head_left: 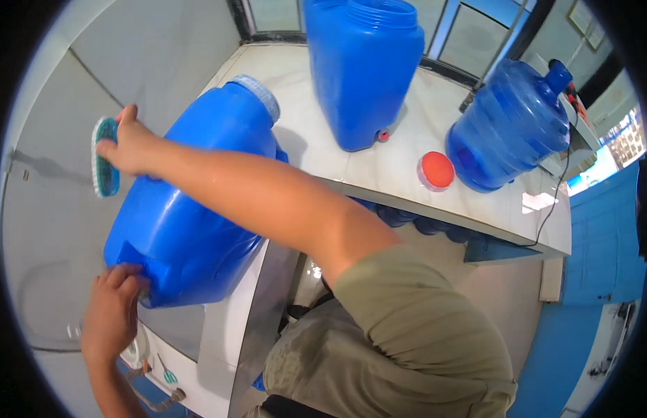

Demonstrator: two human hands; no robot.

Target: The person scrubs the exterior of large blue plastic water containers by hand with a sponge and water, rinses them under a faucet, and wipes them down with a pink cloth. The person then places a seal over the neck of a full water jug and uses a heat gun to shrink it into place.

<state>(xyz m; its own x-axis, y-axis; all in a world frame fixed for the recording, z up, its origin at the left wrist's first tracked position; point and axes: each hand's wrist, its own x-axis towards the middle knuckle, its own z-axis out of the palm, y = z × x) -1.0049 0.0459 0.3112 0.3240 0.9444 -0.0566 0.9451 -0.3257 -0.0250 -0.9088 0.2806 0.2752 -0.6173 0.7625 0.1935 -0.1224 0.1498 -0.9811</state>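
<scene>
Brush [107, 157] held in my right grip [132, 145], I could lose the tilted blue container [180, 233] if my left grip [113, 303], holding its corner, slips.

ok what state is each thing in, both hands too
Right hand: closed on the brush
Brush: held up, bristles facing left
Left hand: fingers against the left can
Left can: tilted; whether capped, unclear
Tall can: upright, uncapped
Red cap: lying on the counter
Bottle: standing
</scene>
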